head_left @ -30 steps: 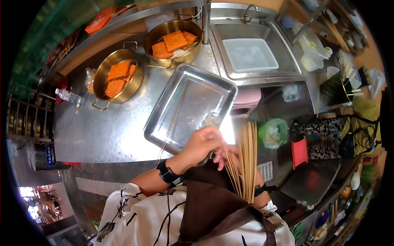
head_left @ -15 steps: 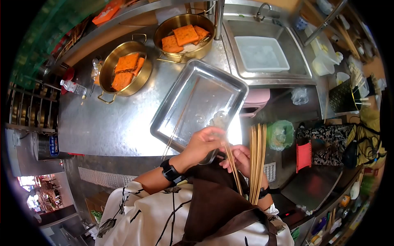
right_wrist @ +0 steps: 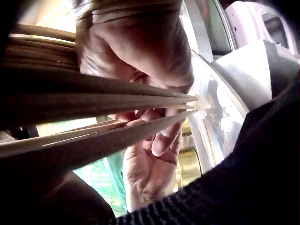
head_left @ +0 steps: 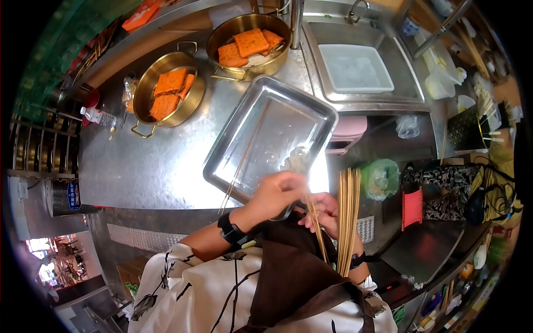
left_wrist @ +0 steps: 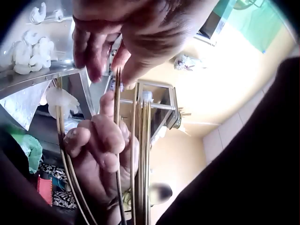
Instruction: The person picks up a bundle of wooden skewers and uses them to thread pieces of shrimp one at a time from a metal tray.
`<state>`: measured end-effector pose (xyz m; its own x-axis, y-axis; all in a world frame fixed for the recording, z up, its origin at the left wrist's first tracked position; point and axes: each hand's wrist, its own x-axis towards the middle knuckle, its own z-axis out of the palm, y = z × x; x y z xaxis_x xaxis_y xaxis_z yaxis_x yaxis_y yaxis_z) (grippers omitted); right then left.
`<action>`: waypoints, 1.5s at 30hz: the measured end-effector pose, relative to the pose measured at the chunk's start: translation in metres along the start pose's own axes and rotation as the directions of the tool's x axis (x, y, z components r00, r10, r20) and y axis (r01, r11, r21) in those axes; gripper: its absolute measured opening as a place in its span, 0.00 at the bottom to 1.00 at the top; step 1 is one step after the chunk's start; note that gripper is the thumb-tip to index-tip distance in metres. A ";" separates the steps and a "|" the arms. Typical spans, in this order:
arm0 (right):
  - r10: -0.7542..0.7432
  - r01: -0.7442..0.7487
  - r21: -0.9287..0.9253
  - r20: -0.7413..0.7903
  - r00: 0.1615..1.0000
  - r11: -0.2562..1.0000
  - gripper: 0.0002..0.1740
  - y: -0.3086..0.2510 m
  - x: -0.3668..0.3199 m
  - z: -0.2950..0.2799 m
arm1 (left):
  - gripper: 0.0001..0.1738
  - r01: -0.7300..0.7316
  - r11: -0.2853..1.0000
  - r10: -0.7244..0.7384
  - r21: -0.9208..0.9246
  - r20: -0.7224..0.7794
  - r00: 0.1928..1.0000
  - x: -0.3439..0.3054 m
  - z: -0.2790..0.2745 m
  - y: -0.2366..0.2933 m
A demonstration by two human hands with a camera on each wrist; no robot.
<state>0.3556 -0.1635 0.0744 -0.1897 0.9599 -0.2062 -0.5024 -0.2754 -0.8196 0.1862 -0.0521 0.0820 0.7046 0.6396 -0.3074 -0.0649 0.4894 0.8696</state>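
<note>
The right hand [head_left: 325, 215] grips a bundle of thin wooden skewers [head_left: 347, 216] that stand roughly upright on the right, with more sticks fanned between its curled fingers. The left hand [head_left: 277, 195] is just beside it, its fingers bent down around the points of the nearer sticks; I cannot tell whether it pinches them. A pale, translucent piece [left_wrist: 63, 104] is threaded near the tips of one group.

Both hands are at the near right edge of a metal tray [head_left: 277, 125], where more pale pieces [head_left: 296, 160] lie. Two long skewers [head_left: 245, 152] slant across the tray's left part and over its near rim. Farther left on the tabletop [head_left: 144, 166] are two brass pots [head_left: 193, 106] holding orange slabs [head_left: 169, 82].
</note>
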 end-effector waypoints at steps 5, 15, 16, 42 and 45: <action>0.068 -0.071 -0.101 -0.029 0.997 0.992 0.14 -0.007 0.003 0.009 | 0.24 -0.406 0.588 0.489 0.700 0.093 0.868 0.004 0.027 0.014; 0.019 -0.020 -0.046 -0.025 1.000 0.999 0.18 0.019 -0.006 -0.010 | 0.26 -0.433 0.794 0.364 0.426 0.238 0.901 0.028 0.020 0.031; 0.026 -0.027 -0.037 -0.018 1.000 0.999 0.19 0.011 -0.005 -0.005 | 0.23 -0.291 0.883 0.304 0.368 0.025 0.952 0.036 -0.004 0.018; 0.059 -0.060 -0.051 -0.019 0.998 0.997 0.22 0.000 -0.006 -0.009 | 0.12 0.239 0.932 -0.300 -0.272 -0.211 0.930 0.030 -0.024 -0.001; 0.045 -0.046 -0.089 -0.015 0.999 0.995 0.21 -0.001 -0.006 -0.008 | 0.11 0.206 0.931 -0.273 -0.300 -0.202 0.941 0.017 -0.010 0.011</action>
<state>0.3635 -0.1687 0.0721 -0.1990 0.9474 -0.2508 -0.4158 -0.3133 -0.8538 0.1904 -0.0299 0.0825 0.5379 0.5874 -0.6047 -0.1270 0.7656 0.6307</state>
